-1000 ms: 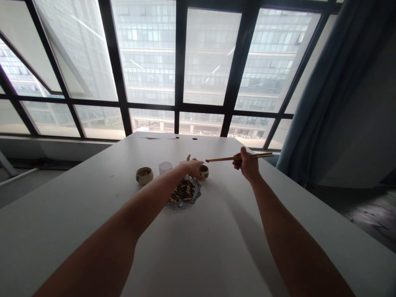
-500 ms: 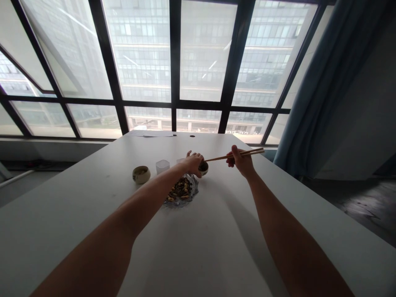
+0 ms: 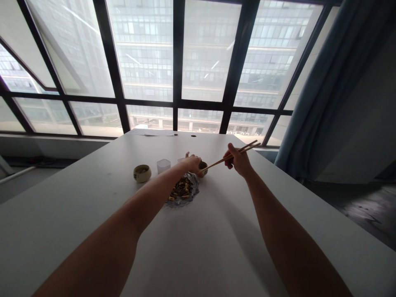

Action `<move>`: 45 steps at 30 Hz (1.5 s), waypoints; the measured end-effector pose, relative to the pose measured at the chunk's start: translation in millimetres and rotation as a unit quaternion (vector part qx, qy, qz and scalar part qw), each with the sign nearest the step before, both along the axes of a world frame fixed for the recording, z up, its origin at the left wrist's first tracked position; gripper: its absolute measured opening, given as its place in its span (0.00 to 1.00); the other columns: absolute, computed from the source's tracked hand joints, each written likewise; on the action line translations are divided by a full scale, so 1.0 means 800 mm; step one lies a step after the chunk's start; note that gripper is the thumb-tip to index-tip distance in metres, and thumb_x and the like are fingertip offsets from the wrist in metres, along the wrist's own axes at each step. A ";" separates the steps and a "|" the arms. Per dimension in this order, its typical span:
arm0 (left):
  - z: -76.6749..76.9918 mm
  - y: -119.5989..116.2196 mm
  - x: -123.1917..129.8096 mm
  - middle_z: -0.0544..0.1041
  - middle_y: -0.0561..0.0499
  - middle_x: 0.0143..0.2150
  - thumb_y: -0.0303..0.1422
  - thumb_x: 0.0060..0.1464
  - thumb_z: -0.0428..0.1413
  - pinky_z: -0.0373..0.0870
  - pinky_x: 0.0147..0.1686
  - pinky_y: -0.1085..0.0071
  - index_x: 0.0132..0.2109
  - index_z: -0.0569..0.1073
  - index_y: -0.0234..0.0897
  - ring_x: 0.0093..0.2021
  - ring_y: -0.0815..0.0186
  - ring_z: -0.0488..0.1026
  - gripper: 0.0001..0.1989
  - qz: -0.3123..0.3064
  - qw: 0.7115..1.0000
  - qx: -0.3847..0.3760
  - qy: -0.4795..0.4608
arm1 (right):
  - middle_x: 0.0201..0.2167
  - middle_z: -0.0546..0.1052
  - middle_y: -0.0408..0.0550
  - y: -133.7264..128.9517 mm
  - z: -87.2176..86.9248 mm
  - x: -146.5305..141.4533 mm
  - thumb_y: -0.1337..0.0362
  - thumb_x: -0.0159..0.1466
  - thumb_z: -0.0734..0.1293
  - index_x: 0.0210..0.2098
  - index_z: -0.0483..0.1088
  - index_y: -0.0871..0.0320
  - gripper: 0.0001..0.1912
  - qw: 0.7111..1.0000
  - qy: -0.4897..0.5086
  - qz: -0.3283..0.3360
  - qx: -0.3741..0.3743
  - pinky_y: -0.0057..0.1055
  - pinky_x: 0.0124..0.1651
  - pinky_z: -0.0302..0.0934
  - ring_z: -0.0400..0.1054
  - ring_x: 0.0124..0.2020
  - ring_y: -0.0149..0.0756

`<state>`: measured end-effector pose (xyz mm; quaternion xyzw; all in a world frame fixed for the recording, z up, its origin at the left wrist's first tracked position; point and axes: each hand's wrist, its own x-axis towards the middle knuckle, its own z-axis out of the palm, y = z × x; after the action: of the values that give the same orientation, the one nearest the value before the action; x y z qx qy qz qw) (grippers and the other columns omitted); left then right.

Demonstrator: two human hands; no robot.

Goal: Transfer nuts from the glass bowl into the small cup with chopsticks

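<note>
My left hand (image 3: 194,164) is closed around a small pale ceramic cup (image 3: 205,171) with dark markings, its dark mouth facing up and toward me. In my right hand (image 3: 239,160) is a pair of wooden chopsticks (image 3: 217,162), which slant down to the left. Their tips reach the near side of the cup, close to my left fingers; I cannot tell whether they touch it. Below my left wrist sits a scalloped clear glass dish (image 3: 195,190) of mixed nuts and dark seeds (image 3: 184,189), partly covered by my forearm.
A similar ceramic cup (image 3: 142,174) stands to the left, with something in it. Beside it is a translucent plastic cup (image 3: 163,166); another pale one shows behind my left hand. The white table (image 3: 192,247) runs toward large windows, and a blue curtain (image 3: 305,107) hangs at right.
The chopstick tips have moved from the cup's mouth down to its near side, and the sticks slant more steeply. My right hand has shifted slightly left. My left hand stays on the cup.
</note>
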<state>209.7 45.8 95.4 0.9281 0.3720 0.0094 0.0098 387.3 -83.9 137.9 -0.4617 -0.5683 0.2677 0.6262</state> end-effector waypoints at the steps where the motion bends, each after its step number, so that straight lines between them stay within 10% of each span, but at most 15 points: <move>1: 0.002 -0.002 -0.001 0.73 0.36 0.61 0.54 0.38 0.66 0.37 0.70 0.44 0.60 0.71 0.38 0.66 0.44 0.63 0.44 0.009 1.000 -0.009 0.002 | 0.08 0.68 0.45 -0.002 0.004 -0.007 0.29 0.53 0.68 0.16 0.71 0.59 0.36 1.000 -0.011 0.020 -0.010 0.24 0.10 0.51 0.58 0.07 0.27; 10: 0.013 -0.033 -0.130 0.70 0.42 0.66 0.44 0.59 0.55 0.41 0.70 0.42 0.61 0.70 0.40 0.68 0.49 0.61 0.26 -0.004 0.975 0.088 -0.206 | 0.10 0.70 0.47 -0.006 0.009 -0.067 0.27 0.54 0.64 0.17 0.70 0.60 0.39 0.982 -0.148 0.074 -0.088 0.22 0.11 0.53 0.60 0.08 0.26; 20: -0.067 -0.046 -0.303 0.72 0.38 0.61 0.51 0.55 0.57 0.61 0.63 0.46 0.57 0.70 0.38 0.63 0.46 0.67 0.29 0.173 0.892 0.177 -0.379 | 0.11 0.71 0.46 -0.002 -0.011 -0.090 0.27 0.52 0.66 0.19 0.71 0.60 0.38 0.978 -0.155 0.082 -0.115 0.22 0.12 0.55 0.62 0.10 0.27; 27: -0.109 -0.042 -0.312 0.72 0.33 0.61 0.54 0.43 0.65 0.68 0.59 0.48 0.63 0.62 0.35 0.60 0.45 0.72 0.46 0.197 0.874 0.059 -0.441 | 0.10 0.70 0.46 -0.001 -0.015 -0.088 0.27 0.50 0.67 0.18 0.71 0.60 0.38 0.984 -0.125 0.068 -0.108 0.22 0.10 0.54 0.61 0.08 0.27; 45: -0.089 -0.064 -0.304 0.77 0.41 0.53 0.41 0.38 0.68 0.74 0.53 0.55 0.55 0.66 0.38 0.52 0.53 0.77 0.37 0.154 0.861 0.078 -0.478 | 0.11 0.68 0.46 0.023 -0.024 -0.075 0.44 0.66 0.66 0.21 0.66 0.58 0.27 0.971 0.176 -0.030 -0.159 0.23 0.09 0.53 0.61 0.11 0.28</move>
<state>-33.2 -5.4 24.3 0.7387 0.4576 0.4820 0.1121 327.4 -65.7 118.8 -0.5180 -0.3855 0.4125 0.6426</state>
